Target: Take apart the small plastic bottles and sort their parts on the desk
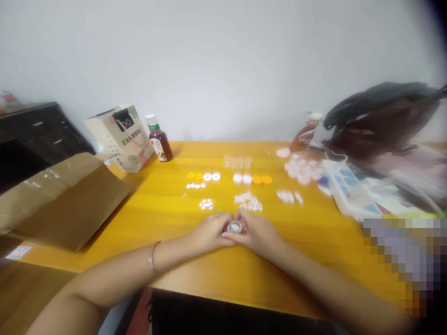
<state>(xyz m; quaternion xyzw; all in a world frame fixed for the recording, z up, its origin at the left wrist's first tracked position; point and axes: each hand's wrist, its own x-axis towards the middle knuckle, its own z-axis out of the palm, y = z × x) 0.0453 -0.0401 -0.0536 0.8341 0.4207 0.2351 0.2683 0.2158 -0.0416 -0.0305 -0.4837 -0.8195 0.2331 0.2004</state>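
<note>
Between my two hands, just above the yellow wooden table [181,223], is a small round clear-rimmed piece [234,226] with a whitish inside. My left hand [211,229] is closed on its left side, thumb along the near edge. On the other side my right hand [256,231] grips it too, fingers curled round. Just beyond my hands lie white wheel-like plastic parts [254,206] and a cluster of small white pieces [206,204]. Farther back is a row of yellow discs [194,176], white rings [212,177], white discs [242,178] and orange discs [261,179].
At left stand a cardboard box [66,200], a printed paper bag [122,139] and a dark sauce bottle [160,142]. To the right are a pile of pale round pieces [303,169], a tilted bottle [304,135], a white box [344,186] and a dark bag [377,116].
</note>
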